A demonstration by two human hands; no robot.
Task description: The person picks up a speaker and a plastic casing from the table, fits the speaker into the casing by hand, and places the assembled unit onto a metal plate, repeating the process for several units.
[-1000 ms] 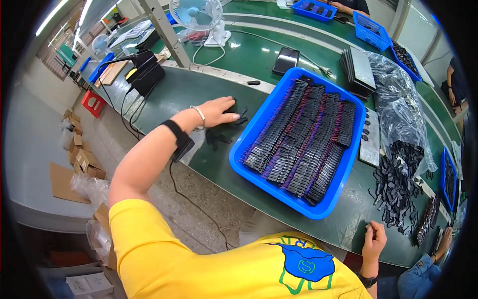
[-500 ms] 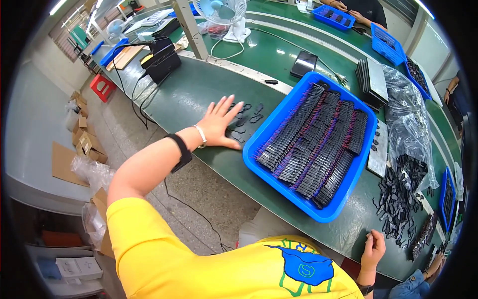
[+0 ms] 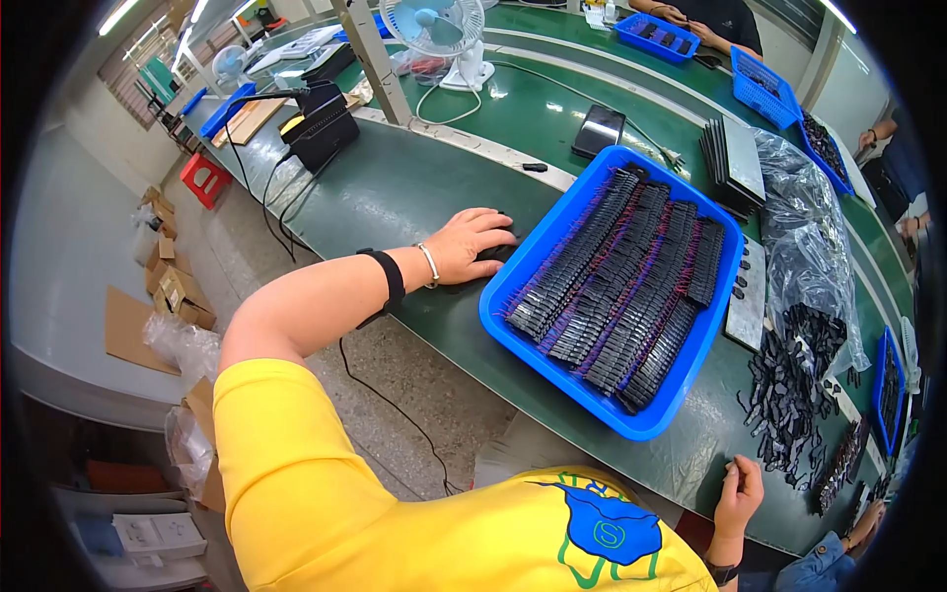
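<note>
head view: left hand [image 3: 469,247] palm-down beside blue tray [image 3: 631,424]; right hand [image 3: 739,489] curled; cannot tell either grip

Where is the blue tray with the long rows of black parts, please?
In the head view, the blue tray stands right of centre on the green table, between the left hand on its left and the loose black parts on its right.

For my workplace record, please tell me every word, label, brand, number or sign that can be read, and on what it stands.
Yellow shirt: letter-like marks, one circled on the blue print; I do not copy them out.
White item, lower left: markings too small to read.
Elsewhere I can make out no writing.
</note>
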